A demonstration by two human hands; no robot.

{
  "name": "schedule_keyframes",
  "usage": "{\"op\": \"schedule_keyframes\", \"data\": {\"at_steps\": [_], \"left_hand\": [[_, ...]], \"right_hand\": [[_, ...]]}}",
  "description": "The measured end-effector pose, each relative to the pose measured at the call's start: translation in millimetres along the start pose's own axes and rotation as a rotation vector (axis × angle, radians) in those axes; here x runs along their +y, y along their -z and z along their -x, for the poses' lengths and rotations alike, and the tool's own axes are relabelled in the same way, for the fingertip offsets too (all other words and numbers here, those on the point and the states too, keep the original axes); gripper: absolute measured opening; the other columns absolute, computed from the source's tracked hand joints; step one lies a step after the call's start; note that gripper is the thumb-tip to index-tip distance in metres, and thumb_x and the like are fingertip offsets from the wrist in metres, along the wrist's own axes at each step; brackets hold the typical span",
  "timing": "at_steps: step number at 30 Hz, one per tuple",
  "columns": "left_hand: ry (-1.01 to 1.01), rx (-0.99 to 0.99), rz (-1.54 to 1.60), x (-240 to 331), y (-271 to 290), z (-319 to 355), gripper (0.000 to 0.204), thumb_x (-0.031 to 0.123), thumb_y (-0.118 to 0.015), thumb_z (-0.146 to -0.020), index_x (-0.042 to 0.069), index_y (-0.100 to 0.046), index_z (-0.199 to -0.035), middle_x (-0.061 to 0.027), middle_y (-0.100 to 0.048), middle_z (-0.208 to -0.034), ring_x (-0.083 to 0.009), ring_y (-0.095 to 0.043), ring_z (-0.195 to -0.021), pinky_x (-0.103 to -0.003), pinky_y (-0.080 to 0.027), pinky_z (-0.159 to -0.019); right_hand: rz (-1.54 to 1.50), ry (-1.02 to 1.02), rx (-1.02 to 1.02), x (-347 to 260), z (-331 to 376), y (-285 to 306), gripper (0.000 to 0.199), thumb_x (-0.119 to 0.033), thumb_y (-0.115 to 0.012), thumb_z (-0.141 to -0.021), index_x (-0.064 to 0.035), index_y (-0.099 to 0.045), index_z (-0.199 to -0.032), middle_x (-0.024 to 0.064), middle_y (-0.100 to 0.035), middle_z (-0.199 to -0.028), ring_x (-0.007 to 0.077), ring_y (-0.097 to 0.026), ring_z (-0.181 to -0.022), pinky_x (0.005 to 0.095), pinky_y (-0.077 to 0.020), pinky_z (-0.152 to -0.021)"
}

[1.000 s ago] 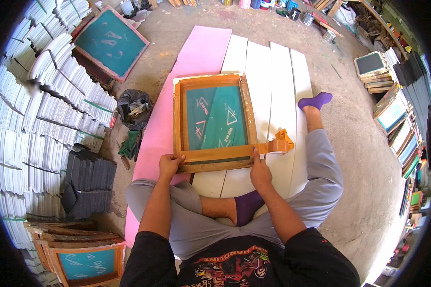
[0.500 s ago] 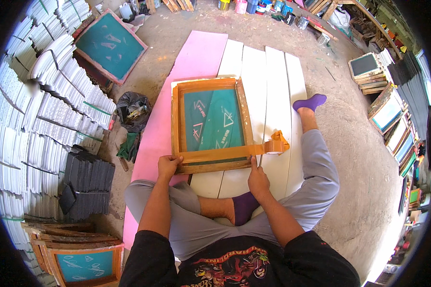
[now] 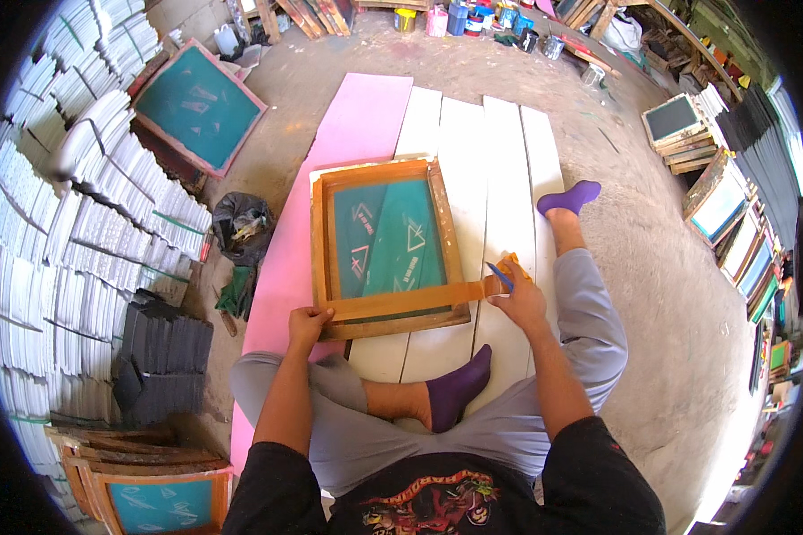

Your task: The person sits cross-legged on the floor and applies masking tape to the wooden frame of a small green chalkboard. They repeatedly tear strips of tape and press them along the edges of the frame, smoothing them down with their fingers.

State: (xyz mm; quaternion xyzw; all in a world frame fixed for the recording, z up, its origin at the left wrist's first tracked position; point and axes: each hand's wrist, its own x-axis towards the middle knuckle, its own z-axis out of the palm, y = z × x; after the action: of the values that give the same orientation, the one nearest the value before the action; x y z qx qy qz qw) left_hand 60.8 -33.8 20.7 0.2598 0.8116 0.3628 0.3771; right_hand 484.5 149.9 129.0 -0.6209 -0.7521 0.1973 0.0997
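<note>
A person sat on the floor, seen from above, with a wooden screen-printing frame (image 3: 385, 248) lying flat on white boards (image 3: 500, 169) just in front of the crossed legs. The frame held a green mesh with faint triangular designs. A strip of brown tape (image 3: 410, 300) ran across the frame's near edge, from the left corner out past the right corner.

The left hand (image 3: 310, 323) rested on the frame's near left corner, fingers curled over the wood and pressing the tape end down. The right hand (image 3: 519, 301) sat just beyond the frame's near right corner, touching the tape where it left the frame. Its fingers were closed narrowly around a thin blue tool (image 3: 499, 275), with an orange tape roll (image 3: 514, 264) just behind the fingertips.

A pink sheet (image 3: 352, 134) lay under the boards on the left. One foot in a purple sock (image 3: 459, 388) tucked near the frame; the other stretched out to the right. Stacks of white panels (image 3: 80, 214) lined the left side, and another framed screen (image 3: 196, 107) leaned there.
</note>
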Motion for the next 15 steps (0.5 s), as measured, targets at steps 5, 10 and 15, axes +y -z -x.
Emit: {"op": "schedule_keyframes", "data": {"at_steps": [5, 10, 15], "left_hand": [[0.013, -0.045, 0.140, -14.4, -2.2, -9.7, 0.025, 0.022, -0.084, -0.084, -0.003, -0.078, -0.086, -0.0069, -0.073, -0.075, -0.0138, -0.064, -0.065, -0.030, -0.051, -0.063], [0.018, -0.037, 0.076, -4.2, 3.1, 1.2, 0.023, 0.019, -0.083, -0.085, -0.003, -0.078, -0.088, -0.0067, -0.073, -0.078, -0.0129, -0.063, -0.067, -0.029, -0.051, -0.065], [0.029, -0.045, 0.081, 1.1, 2.9, 3.1, 0.022, 0.019, -0.084, -0.084, -0.003, -0.078, -0.088, -0.0061, -0.072, -0.077, -0.0128, -0.062, -0.066, -0.029, -0.050, -0.063]], "right_hand": [[0.244, 0.090, -0.291, 35.4, -38.4, 15.1, 0.068, -0.031, -0.089, -0.067, -0.0206, -0.063, -0.129, 0.0135, -0.074, -0.105, 0.0368, -0.070, -0.099, 0.0462, -0.0555, -0.086], [-0.001, 0.117, -0.298, 40.2, -39.2, 54.0, 0.058, -0.018, -0.086, -0.068, -0.0111, -0.067, -0.122, 0.0145, -0.074, -0.102, 0.0335, -0.071, -0.100, 0.0421, -0.0554, -0.086], [-0.314, 0.255, -0.284, 76.3, -55.7, 76.5, 0.050, -0.006, -0.082, -0.071, -0.0011, -0.065, -0.117, 0.0162, -0.073, -0.102, 0.0273, -0.071, -0.094, 0.0383, -0.0546, -0.084]]}}
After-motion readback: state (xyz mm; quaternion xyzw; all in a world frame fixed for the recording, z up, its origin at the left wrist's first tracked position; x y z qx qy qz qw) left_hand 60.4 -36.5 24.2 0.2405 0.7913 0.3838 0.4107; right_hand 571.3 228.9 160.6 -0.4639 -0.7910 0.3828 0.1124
